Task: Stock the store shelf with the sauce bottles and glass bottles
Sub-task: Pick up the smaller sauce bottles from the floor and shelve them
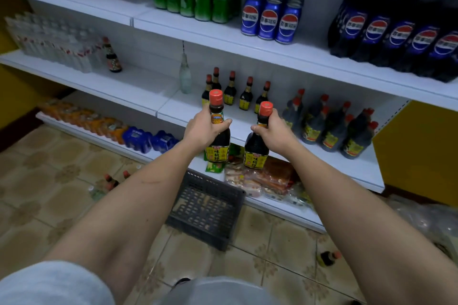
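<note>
Bare forearms reach out from grey sleeves, each hand curled round the neck of an upright dark sauce bottle with a red cap: the left hand grips the left bottle, the right hand grips the right bottle, both raised in front of the middle shelf. On that shelf stand five small sauce bottles, a clear glass bottle to their left and larger dark jugs to their right. Below the hands, a dark plastic crate sits on the tiled floor.

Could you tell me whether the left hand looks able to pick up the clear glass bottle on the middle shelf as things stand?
Probably not yet: the left hand already grips a sauce bottle, though the path to the glass bottle looks open.
</note>
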